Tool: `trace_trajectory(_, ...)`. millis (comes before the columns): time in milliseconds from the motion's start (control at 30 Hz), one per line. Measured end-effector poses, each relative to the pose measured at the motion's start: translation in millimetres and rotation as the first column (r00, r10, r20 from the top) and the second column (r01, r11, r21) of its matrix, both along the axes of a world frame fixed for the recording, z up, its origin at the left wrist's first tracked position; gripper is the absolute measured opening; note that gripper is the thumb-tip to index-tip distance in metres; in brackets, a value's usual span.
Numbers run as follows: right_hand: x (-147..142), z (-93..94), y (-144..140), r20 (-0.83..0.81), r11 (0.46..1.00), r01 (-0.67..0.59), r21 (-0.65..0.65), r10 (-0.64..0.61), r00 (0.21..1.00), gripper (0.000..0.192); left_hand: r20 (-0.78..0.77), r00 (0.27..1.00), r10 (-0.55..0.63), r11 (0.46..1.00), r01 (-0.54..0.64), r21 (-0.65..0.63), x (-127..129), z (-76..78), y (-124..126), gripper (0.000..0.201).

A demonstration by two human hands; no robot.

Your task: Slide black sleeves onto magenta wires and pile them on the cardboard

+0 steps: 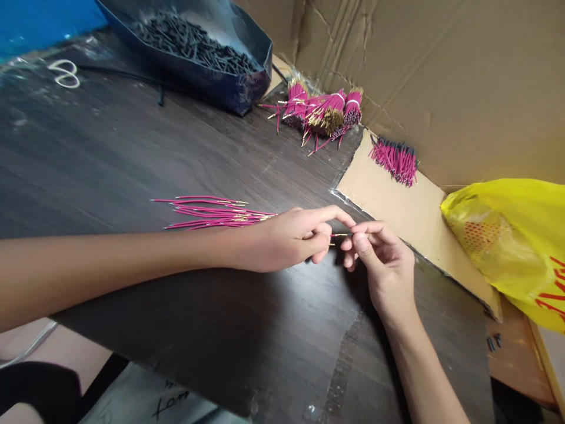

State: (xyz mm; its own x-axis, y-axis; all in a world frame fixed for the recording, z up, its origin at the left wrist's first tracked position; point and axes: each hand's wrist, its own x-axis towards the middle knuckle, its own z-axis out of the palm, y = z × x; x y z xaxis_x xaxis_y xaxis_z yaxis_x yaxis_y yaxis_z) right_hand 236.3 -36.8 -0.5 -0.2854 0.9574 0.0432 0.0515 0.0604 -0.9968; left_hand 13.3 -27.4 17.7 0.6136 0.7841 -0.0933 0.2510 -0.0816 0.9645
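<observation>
My left hand [295, 238] is closed around pink wires, and the gold tip of one wire [339, 235] sticks out past its fingers. Its index finger reaches out to the fingertips of my right hand [382, 253]. That hand is closed in a pinch on a small dark sleeve at the wire's gold tip, mostly hidden by thumb and finger. Behind my left wrist, loose pink wires [207, 209] with gold ends lie on the dark table [132, 165]; some run under the hand.
A dark bin [247, 94] of short black sleeves [194, 44] stands at the back. Beside it lie bundled pink wires [329, 112]. Black-ended pink wires [395, 159] rest on a cardboard sheet [388, 200]. A yellow bag [507, 235] is at right, a white loop [65, 73] at left.
</observation>
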Motion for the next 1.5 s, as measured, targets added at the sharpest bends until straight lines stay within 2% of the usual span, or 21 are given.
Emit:
trace_trajectory(233,3.2,0.1,0.1,-0.035,0.999,-0.038,-0.016,0.037,0.999,0.009,-0.012,0.999,0.032,0.999,-0.031,0.043,0.9,-1.2,-1.6,0.045)
trace_trajectory(567,3.4,5.4,-0.3,0.024,0.992,-0.120,-0.031,0.120,0.992,0.010,-0.007,0.999,-0.049,0.997,0.049,0.053,1.1,1.0,-0.6,0.049)
trace_trajectory(733,3.1,4.7,-0.7,0.018,0.990,-0.137,-0.020,0.137,0.990,0.011,0.022,0.999,-0.023,1.000,0.023,0.019,1.0,1.9,-1.2,0.049)
trace_trajectory(867,3.6,1.5,0.1,-0.007,0.994,-0.106,0.003,0.106,0.994,0.014,0.061,0.998,0.027,0.999,-0.024,-0.046,1.6,1.4,-1.4,0.050)
trace_trajectory(1100,1.4,-2.8,-1.5,-0.099,0.997,-0.067,-0.037,0.063,0.993,0.014,0.124,0.992,0.037,0.997,-0.028,-0.078,1.6,-1.2,-1.0,0.046)
trace_trajectory(1300,0.0,-1.6,-4.0,0.007,0.997,-0.059,0.043,0.059,0.998,0.014,0.139,0.989,0.049,0.996,-0.037,-0.086,2.8,-0.5,-1.9,0.045)
trace_trajectory(1500,-1.8,0.9,-3.8,0.033,0.997,-0.070,0.040,0.069,0.997,0.016,0.156,0.987,0.042,0.996,-0.030,-0.079,2.9,-2.2,-1.5,0.044)
